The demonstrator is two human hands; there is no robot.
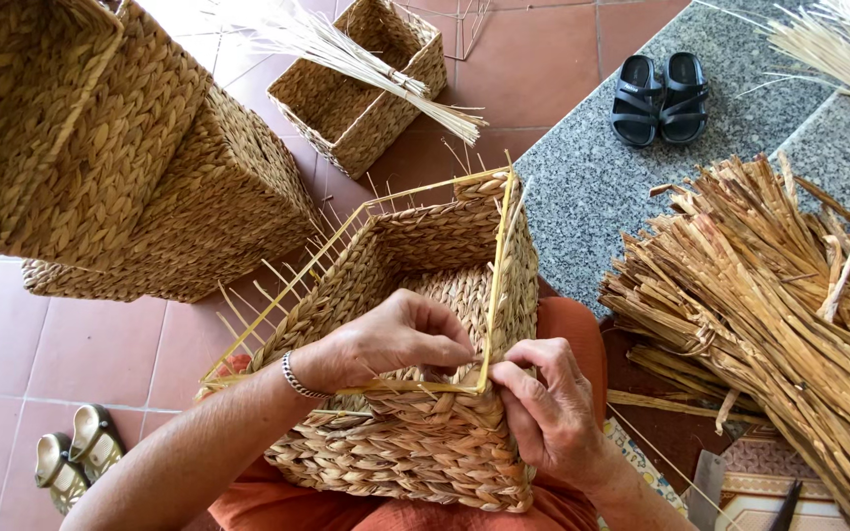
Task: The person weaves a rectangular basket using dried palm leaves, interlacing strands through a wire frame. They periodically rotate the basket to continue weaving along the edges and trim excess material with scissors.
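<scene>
**Terracotta floor, a half-woven basket on the lap**

Red floor tiles (100, 354) meet a grey stone step (592, 187) where black sandals (661, 98) sit. On the person's lap rests an unfinished basket (415, 433) with a yellow wire frame (492, 285). Left hand (395, 334) and right hand (543, 413) both pinch a strand at its near rim, fingers closed. Dried straw (769, 295) lies piled to the right; finished baskets (120, 157) stand to the left

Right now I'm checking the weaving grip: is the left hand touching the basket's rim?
Touching. The head view shows the left hand reaching over the unfinished basket, its fingertips pressed on the near rim beside the right hand.
</scene>
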